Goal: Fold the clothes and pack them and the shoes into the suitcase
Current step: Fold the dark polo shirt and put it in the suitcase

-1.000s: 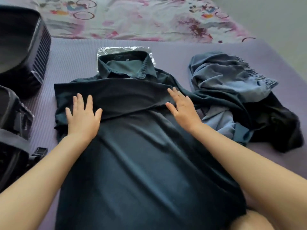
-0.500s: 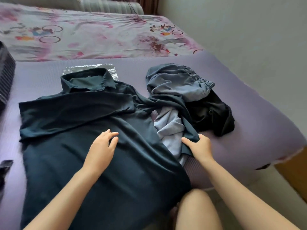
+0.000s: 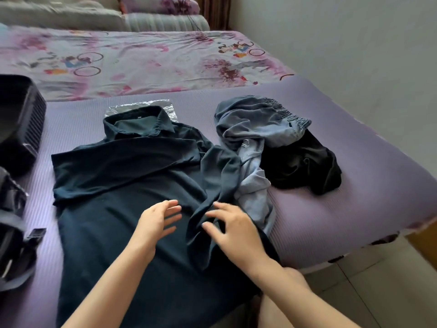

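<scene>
Folding the dark shirt [image 3: 118, 209] at the front edge of the mat [image 3: 326, 214]: our left hand [image 3: 157, 221] and right hand [image 3: 236, 233], fingers spread and empty, should smooth its turned-in side flat.

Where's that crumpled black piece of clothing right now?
In the head view, the crumpled black garment lies right of centre on the purple mat, tucked against the crumpled blue denim garment on its left.

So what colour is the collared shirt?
Dark teal; the shirt shows best in the head view.
</scene>
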Demonstrator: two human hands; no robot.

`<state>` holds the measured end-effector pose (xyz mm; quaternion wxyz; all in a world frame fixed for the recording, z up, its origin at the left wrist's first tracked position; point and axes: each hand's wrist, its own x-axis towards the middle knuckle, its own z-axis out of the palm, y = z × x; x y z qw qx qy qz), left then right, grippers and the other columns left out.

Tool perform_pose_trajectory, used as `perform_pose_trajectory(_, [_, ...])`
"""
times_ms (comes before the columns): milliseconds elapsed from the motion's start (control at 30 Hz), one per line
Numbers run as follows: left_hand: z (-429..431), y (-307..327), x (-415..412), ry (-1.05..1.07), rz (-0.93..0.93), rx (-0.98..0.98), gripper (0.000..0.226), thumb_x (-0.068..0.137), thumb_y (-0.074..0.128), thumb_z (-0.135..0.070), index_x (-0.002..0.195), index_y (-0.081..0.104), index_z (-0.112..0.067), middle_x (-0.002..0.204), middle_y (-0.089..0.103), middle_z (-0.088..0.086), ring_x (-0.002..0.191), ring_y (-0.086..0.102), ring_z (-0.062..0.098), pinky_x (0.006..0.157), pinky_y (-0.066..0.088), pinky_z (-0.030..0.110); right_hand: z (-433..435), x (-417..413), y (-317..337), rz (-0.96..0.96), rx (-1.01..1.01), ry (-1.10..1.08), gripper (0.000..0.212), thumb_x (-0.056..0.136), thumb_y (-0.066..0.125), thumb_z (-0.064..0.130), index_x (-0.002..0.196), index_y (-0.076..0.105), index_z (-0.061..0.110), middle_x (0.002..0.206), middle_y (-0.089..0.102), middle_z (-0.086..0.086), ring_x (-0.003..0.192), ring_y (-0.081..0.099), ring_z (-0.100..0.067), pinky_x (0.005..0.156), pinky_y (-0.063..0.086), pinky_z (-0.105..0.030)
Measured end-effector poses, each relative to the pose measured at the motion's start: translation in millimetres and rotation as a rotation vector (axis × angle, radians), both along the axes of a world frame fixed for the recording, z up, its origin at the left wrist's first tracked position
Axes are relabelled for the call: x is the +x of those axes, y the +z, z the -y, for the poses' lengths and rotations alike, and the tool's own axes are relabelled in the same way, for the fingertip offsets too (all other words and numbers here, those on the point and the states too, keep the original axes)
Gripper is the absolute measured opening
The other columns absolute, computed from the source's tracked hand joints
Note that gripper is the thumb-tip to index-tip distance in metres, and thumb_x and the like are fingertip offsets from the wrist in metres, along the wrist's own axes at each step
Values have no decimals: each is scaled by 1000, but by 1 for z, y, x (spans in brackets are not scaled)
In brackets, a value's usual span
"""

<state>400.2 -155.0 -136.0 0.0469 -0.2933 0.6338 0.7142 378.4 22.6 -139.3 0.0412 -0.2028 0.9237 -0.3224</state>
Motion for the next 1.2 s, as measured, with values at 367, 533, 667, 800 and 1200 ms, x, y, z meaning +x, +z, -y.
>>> perform_pose_trajectory(367, [-30,-40,33,-305,-203,-609,30,81,70,-33,110,59,-34,110,53,-20,106,48,-4,87,37,8,-5,-58,-25,-131,1,-449,37,85,66,17,121,60,17,114,55,-5,110,47,-24,96,34,-28])
perform_pose_trajectory(533, [-51,-64,47,-393,-266,-938,65,67,76,-50,126,50,-39,133,31,-15,124,26,4,103,28,18,-20,-92,-25,-191,335,38,46,81,63,0,119,65,25,141,44,3,124,32,-26,107,16,-27])
perform_pose_trajectory(667, [-55,-78,45,-409,-282,-1068,61,60,83,-41,116,59,-33,135,37,-6,124,24,10,103,30,29,-30,-111,-20,-237,331,130,17,79,73,16,94,76,22,131,56,3,122,36,-26,105,18,-25])
perform_pose_trajectory(800, [-49,-74,40,-163,-397,-877,15,76,76,-21,85,65,-27,115,51,-10,111,42,6,97,39,22,-22,-121,-12,-240,77,99,12,78,73,14,88,77,20,112,68,3,112,44,-23,102,21,-24])
perform_pose_trajectory(1200, [104,-42,51,615,-329,-142,14,100,43,-17,92,52,-25,94,63,-4,91,61,13,67,58,28,10,-120,-18,-140,67,320,56,77,73,37,129,57,24,123,62,4,121,49,-16,110,31,-35])
